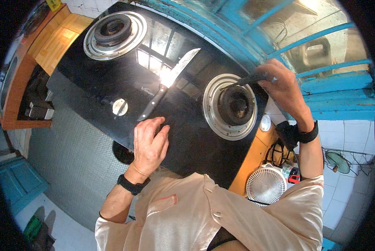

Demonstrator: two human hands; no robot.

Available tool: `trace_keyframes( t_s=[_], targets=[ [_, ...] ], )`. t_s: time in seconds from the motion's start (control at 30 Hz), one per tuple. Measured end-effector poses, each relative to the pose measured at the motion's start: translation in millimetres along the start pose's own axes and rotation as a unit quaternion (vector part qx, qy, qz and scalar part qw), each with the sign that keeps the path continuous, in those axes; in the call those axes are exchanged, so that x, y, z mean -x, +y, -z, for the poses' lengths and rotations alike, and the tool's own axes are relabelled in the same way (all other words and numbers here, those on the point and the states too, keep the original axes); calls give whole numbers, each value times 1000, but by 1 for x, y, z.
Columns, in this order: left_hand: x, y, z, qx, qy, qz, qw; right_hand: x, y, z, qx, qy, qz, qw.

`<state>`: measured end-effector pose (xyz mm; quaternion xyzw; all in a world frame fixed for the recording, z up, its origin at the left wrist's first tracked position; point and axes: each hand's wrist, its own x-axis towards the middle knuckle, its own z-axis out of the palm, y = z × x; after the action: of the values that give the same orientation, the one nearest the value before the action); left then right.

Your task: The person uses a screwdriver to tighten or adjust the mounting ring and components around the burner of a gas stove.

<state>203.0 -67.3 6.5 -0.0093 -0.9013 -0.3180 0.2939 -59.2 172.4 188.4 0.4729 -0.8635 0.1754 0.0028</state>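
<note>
Grasping with right hand [283,85] slim dark rod-like tool [247,80], at far rim of right-side round silver-and-black burner [228,105]. Judged light, stiff; best held by thicker handle end [256,78]. Holding nothing with left hand [150,140], loosely curled over near part of glossy black surface [191,142].

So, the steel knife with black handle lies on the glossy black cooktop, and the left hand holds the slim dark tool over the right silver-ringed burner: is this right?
Not the left hand: the head view shows the right hand holding the slim dark tool over the right silver-ringed burner. The rest stands.
</note>
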Motion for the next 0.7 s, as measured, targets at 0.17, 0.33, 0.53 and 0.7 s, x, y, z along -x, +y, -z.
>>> trace_keyframes(
  t_s=[0.17,0.33,0.53,0.7],
  targets=[
    [1,0,-1,-8,-4,0,1000,2,-13,-2,148,-25,-56,987],
    [0,1,0,0,-8,8,1000,-1,-9,-6,114,14,-112,987],
    [1,0,-1,-1,-12,14,1000,2,-8,8,16,-36,-140,989],
    [2,0,0,-8,-14,12,1000,-3,-17,14,120,-77,-127,982]
  ],
)
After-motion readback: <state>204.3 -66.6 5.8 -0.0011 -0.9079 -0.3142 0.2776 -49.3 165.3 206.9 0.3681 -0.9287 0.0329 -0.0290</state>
